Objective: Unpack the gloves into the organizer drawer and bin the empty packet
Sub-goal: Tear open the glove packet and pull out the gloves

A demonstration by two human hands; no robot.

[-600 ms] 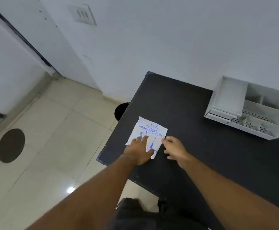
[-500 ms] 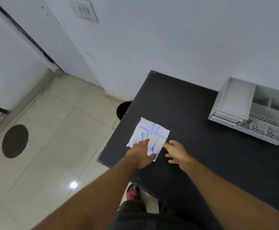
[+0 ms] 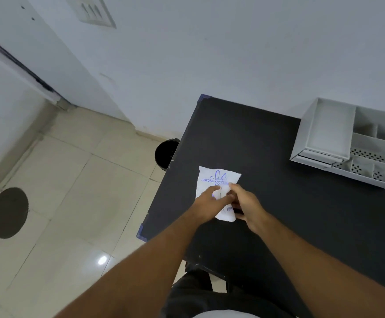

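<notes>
A white glove packet (image 3: 216,177) with a blue printed hand lies near the left edge of the black table (image 3: 244,138). My left hand (image 3: 207,203) and my right hand (image 3: 246,204) both pinch its middle, and the near part of the packet is lifted and creased between them. The white organizer (image 3: 338,143) stands at the table's far right, by the wall; one flat tray compartment is on its left and small perforated compartments on its right. No gloves show outside the packet.
A black bin (image 3: 165,153) stands on the tiled floor just past the table's left edge, partly hidden by it. A dark round patch (image 3: 9,212) marks the floor at the left. White walls close off the far side.
My right hand has moved left from the tabletop onto the packet. Both hands now pinch it, and the packet has gone from flat to creased and partly lifted.
</notes>
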